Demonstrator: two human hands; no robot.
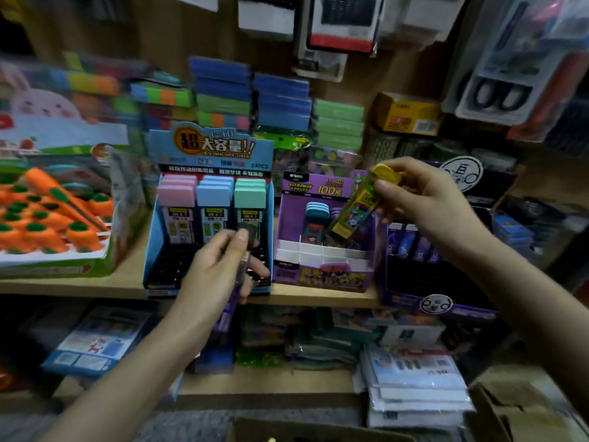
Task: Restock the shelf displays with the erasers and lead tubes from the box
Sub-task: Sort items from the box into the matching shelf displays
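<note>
**Right hand** [424,199]: grip clamped, with thumb and fingers pinching the yellow-capped lead tube [355,208] at its cap end. The tube hangs tilted down and to the left of the grip, its lower end over the rear compartments of the purple display [318,275] beneath. Whether it touches the stock inside cannot be told.

**Left hand** [220,266]: grip clamped on a dark-capped tube [243,261], which is blurred, with the thumb at the cap. The blue display [153,244] stands just beyond this grip on the shelf [79,287].

**Assessment:** the tube is judged light, rigid and smooth-walled, so likely slippery. The cap may pull off, so a hold on the body below the cap is sounder.
</note>
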